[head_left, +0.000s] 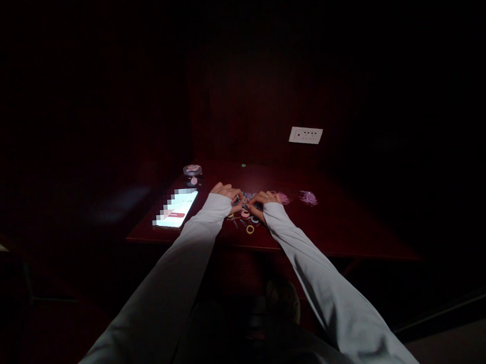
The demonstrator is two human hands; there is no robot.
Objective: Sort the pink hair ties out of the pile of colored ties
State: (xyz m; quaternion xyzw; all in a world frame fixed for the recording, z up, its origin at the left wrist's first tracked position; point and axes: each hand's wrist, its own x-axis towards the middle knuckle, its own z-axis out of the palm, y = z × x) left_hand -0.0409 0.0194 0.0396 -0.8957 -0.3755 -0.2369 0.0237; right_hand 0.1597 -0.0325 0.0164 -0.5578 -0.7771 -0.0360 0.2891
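My left hand (227,193) and my right hand (263,200) are close together over a loose heap of small coloured hair ties (245,215) on a dark red table. The fingers of both hands are bent and drawn together in the heap; what lies between the fingertips is too small to make out. A yellow hair tie (250,229) lies flat at the heap's near side. Just right of my right hand is a pile of pink bands (284,198). Farther right sits a separate purple pile (309,198).
A lit phone (182,209) lies on the table (353,227) left of my left hand. Behind it stands a clear round jar (192,171) with a lid. One small green ring (243,165) lies near the back. A white wall socket (306,135) is above the table; the surroundings are very dark.
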